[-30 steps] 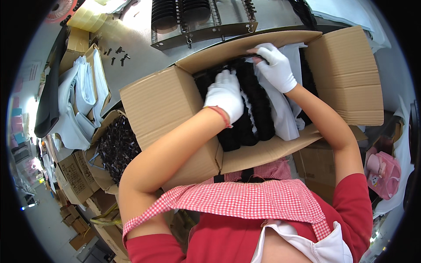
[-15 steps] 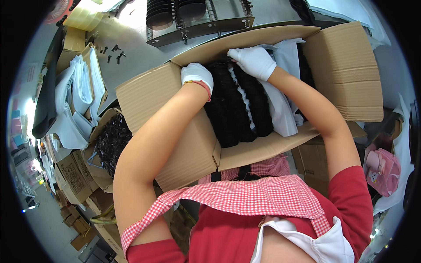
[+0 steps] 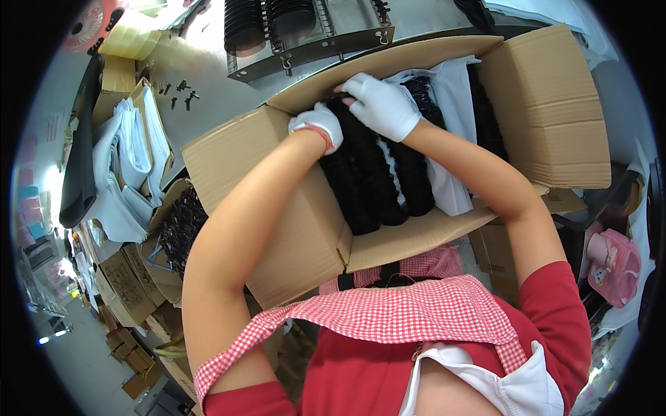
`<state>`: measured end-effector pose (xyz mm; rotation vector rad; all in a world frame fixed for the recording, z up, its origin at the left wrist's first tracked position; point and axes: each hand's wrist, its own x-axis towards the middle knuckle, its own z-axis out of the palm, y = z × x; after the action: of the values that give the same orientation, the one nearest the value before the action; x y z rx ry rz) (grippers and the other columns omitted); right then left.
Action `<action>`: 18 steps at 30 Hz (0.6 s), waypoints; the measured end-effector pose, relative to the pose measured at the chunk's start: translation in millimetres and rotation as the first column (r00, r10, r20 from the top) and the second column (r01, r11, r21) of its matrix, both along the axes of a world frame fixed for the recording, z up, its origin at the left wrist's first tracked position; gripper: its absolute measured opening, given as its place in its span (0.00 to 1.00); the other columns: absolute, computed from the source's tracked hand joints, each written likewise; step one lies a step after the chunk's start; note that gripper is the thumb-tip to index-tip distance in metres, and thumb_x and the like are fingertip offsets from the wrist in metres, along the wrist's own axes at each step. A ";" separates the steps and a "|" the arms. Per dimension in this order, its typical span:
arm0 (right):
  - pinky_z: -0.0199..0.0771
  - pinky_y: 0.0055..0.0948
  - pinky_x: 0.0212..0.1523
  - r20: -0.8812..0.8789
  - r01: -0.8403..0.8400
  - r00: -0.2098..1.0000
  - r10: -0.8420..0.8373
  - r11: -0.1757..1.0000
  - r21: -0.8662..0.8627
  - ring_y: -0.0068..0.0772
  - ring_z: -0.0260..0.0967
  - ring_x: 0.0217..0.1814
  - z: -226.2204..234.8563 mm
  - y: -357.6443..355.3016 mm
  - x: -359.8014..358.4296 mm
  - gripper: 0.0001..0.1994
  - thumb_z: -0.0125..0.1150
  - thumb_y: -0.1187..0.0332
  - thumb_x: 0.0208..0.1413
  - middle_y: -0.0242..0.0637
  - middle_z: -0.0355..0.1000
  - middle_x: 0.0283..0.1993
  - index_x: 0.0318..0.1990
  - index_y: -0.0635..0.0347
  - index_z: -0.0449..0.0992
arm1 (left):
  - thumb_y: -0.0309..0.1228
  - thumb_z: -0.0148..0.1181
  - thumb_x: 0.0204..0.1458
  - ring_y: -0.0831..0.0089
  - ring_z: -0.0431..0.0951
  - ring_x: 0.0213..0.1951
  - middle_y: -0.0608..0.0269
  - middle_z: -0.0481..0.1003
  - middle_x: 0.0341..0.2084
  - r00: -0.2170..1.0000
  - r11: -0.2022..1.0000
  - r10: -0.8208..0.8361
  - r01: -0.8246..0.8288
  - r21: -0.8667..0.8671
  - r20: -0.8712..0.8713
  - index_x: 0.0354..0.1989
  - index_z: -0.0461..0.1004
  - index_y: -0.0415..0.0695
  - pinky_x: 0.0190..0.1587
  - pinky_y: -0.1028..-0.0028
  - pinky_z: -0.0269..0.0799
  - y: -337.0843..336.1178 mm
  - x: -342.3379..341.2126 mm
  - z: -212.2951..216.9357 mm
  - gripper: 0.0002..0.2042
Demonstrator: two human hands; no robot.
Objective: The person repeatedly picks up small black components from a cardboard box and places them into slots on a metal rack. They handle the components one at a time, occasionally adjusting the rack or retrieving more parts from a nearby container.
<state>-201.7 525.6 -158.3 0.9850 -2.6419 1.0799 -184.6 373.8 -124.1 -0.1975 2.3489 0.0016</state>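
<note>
Pressing flat on black curly hair bundles (image 3: 374, 180) inside open cardboard box (image 3: 305, 229): gloved right hand (image 3: 380, 105); gloved left hand (image 3: 318, 125) beside it, grip indeterminable.

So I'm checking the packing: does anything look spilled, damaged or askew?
Only small things: dark screws lie scattered loose on the grey bench beside the cardboard box. The black bundles inside sit in neat rows.

Both forearms are extending forward from the lower edge, bare, elbows bent outward. Left hand (image 3: 318, 125) is wearing a white glove, fingers curled downward, wrist flexed. Right hand (image 3: 380, 105), also white-gloved, is lying palm-down with fingers spread, just beside the left.
</note>
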 end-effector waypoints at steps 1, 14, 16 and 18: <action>0.77 0.42 0.44 -0.005 -0.013 1.000 0.013 1.000 -0.019 0.47 0.75 0.45 -2.3 -7.2 1.8 0.10 0.57 0.66 0.58 0.41 0.76 0.44 0.45 0.52 0.77 | 0.34 0.62 0.47 0.48 0.70 0.61 0.43 0.70 0.59 1.000 0.999 0.011 -0.010 0.034 -0.021 0.63 0.62 0.37 0.63 0.62 0.63 0.0 7.0 -3.0 0.33; 0.78 0.38 0.34 -0.171 0.008 0.985 0.032 0.973 0.232 0.39 0.79 0.35 -3.9 -41.7 9.3 0.05 0.56 0.66 0.53 0.34 0.77 0.31 0.34 0.50 0.78 | 0.36 0.63 0.48 0.51 0.70 0.60 0.46 0.72 0.56 0.964 0.945 -0.249 0.220 -0.244 -0.093 0.61 0.63 0.33 0.61 0.63 0.65 25.5 33.3 -0.4 0.32; 0.79 0.38 0.34 -0.175 0.008 0.984 0.036 0.970 0.245 0.38 0.79 0.35 -1.8 -43.7 7.5 0.05 0.57 0.66 0.52 0.34 0.77 0.31 0.34 0.49 0.78 | 0.36 0.64 0.48 0.55 0.72 0.58 0.46 0.73 0.54 0.958 0.934 -0.236 0.178 -0.309 -0.163 0.60 0.64 0.34 0.58 0.65 0.67 26.0 38.8 -4.9 0.31; 0.79 0.38 0.35 -0.170 -0.030 0.982 0.079 0.962 0.272 0.38 0.79 0.35 -2.8 -43.6 4.1 0.05 0.57 0.67 0.52 0.34 0.77 0.31 0.33 0.49 0.79 | 0.37 0.64 0.48 0.58 0.74 0.55 0.47 0.74 0.51 0.949 0.921 -0.265 0.198 -0.335 -0.169 0.58 0.66 0.35 0.55 0.66 0.68 24.8 45.2 -3.2 0.30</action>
<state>-197.7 482.0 -161.2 1.1502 -2.6696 0.6152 -139.4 398.6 -127.4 -0.0723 2.5623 -0.4949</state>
